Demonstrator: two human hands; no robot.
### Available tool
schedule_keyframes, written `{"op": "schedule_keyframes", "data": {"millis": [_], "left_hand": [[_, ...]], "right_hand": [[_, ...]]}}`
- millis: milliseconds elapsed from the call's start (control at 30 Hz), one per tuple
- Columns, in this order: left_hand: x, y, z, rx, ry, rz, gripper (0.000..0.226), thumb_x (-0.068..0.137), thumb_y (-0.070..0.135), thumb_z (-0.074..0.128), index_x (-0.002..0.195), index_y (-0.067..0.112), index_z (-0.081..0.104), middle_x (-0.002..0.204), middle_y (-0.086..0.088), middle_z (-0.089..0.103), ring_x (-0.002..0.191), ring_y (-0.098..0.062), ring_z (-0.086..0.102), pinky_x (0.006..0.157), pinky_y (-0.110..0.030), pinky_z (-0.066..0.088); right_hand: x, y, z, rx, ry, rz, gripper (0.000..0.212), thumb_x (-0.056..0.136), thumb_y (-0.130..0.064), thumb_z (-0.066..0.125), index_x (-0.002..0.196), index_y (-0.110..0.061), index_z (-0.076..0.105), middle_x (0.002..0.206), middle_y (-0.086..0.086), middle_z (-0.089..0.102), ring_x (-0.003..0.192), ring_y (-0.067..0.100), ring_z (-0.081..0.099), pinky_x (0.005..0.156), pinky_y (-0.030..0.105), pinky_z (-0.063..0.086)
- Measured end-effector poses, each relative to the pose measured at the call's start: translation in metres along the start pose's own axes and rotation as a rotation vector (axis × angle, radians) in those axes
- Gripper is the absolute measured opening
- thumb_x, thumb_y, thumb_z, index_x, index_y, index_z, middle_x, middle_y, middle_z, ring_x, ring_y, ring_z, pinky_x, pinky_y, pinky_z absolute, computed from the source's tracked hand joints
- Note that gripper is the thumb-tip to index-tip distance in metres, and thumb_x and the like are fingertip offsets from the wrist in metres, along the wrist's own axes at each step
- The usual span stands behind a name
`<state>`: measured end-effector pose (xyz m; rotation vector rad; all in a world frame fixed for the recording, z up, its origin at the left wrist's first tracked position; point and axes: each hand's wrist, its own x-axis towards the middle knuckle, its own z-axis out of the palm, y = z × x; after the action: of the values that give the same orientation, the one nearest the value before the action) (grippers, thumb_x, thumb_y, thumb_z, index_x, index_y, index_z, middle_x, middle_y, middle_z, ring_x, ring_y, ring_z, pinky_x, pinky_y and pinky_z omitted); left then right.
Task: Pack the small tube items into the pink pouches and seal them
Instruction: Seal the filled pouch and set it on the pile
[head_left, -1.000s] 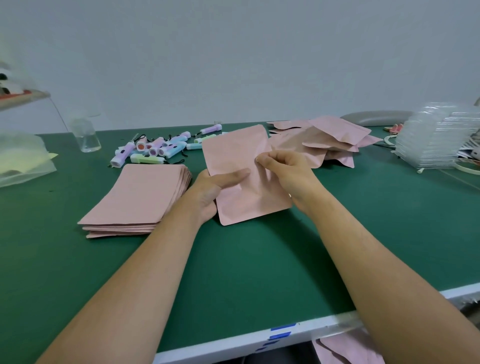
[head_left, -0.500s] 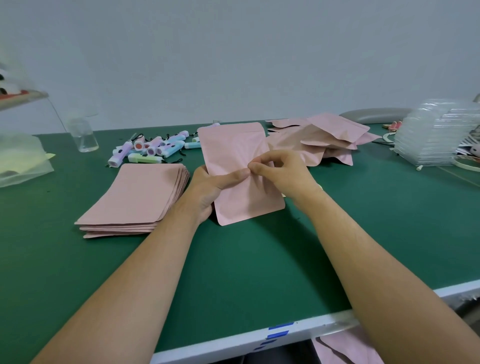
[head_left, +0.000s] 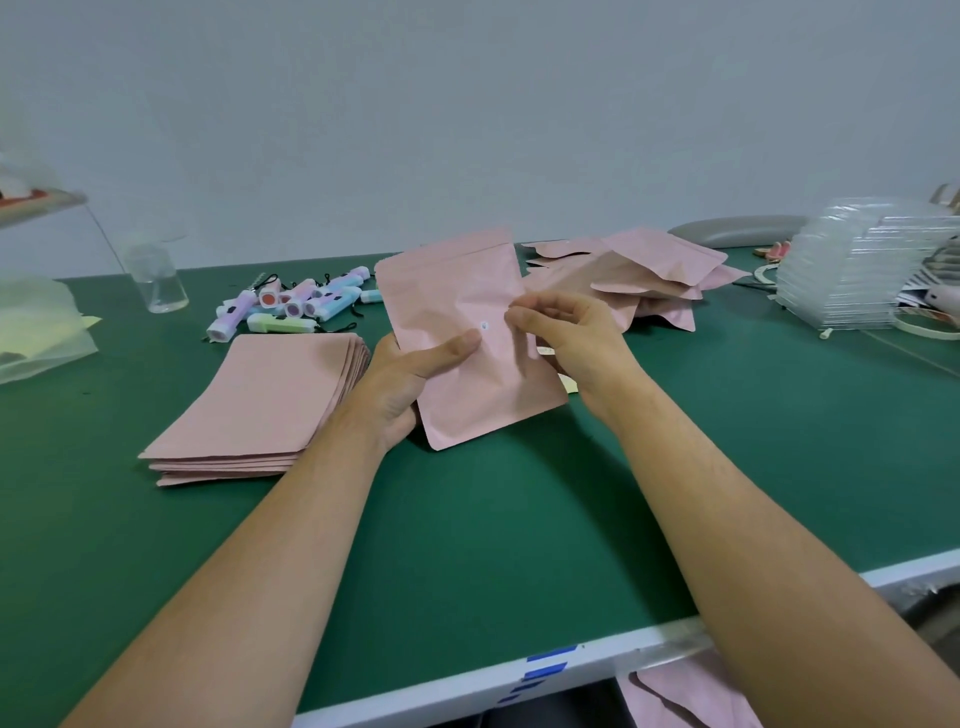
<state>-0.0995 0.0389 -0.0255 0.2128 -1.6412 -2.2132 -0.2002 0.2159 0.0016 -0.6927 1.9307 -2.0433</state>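
Observation:
My left hand (head_left: 410, 379) holds a pink pouch (head_left: 457, 322) above the green table, thumb pressed on its front beside a small white dot. My right hand (head_left: 566, 332) hovers at the pouch's right edge with fingertips pinched together; whether they touch the pouch I cannot tell. Several small pastel tube items (head_left: 296, 306) lie in a loose heap behind, to the left. A neat stack of flat pink pouches (head_left: 260, 405) rests left of my left hand. A pile of puffed pink pouches (head_left: 639, 275) lies behind my right hand.
A clear glass jar (head_left: 156, 280) stands at the back left beside a translucent bag (head_left: 36, 332). A stack of clear plastic trays (head_left: 862, 265) occupies the far right. The table's white front edge (head_left: 519, 670) runs below my arms, with another pink pouch (head_left: 685, 701) under it.
My right fingers have drawn back from the middle of the pouch, uncovering a small white dot there. The pouch has tipped more upright in my left hand.

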Motion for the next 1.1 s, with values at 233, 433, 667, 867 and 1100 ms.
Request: {"op": "schedule_keyframes", "data": {"millis": [233,433,667,867,1100], "left_hand": [[0.000,0.005,0.004,-0.130,0.097,0.052,0.059,0.077,0.019,0.090,0.131,0.009,0.068,0.125,-0.009,0.076,0.118,-0.028,0.072,0.102,-0.048,0.057],[0.000,0.007,0.005,-0.193,0.132,0.102,0.055,0.085,0.030,0.083,0.134,0.013,0.065,0.128,-0.006,0.075,0.119,-0.024,0.072,0.095,-0.042,0.062],[-0.003,0.006,0.006,-0.211,0.074,-0.067,0.083,0.079,0.029,0.085,0.150,0.011,0.048,0.129,-0.007,0.075,0.115,-0.027,0.074,0.082,-0.033,0.064],[-0.001,0.004,0.007,-0.164,0.049,-0.072,0.080,0.073,0.021,0.087,0.143,0.013,0.051,0.123,-0.008,0.077,0.112,-0.027,0.075,0.078,-0.032,0.064],[0.003,0.001,0.007,-0.129,0.041,-0.084,0.073,0.073,0.020,0.086,0.139,0.013,0.055,0.121,-0.008,0.077,0.110,-0.027,0.076,0.075,-0.031,0.064]], "right_hand": [[0.003,-0.002,-0.019,0.009,-0.246,0.215,0.043,0.086,-0.045,0.078,0.117,-0.016,0.076,0.110,0.007,0.077,0.088,0.023,0.076,0.073,0.034,0.062],[-0.001,0.002,-0.012,0.041,-0.380,0.122,0.012,0.090,-0.023,0.081,0.095,-0.013,0.080,0.097,0.013,0.078,0.080,0.022,0.076,0.066,0.025,0.060],[0.018,-0.008,-0.038,0.318,0.220,-0.113,0.013,0.103,-0.016,0.064,0.106,-0.004,0.061,0.093,0.015,0.072,0.076,0.029,0.077,0.066,0.034,0.062],[0.041,-0.011,-0.085,0.459,0.463,-0.197,0.021,0.104,-0.028,0.063,0.114,-0.009,0.062,0.089,0.013,0.070,0.069,0.024,0.073,0.058,0.035,0.062],[0.052,0.022,-0.113,0.335,0.494,0.058,0.045,0.103,-0.054,0.054,0.109,-0.010,0.065,0.093,0.008,0.078,0.068,0.021,0.077,0.046,0.024,0.052]]}}
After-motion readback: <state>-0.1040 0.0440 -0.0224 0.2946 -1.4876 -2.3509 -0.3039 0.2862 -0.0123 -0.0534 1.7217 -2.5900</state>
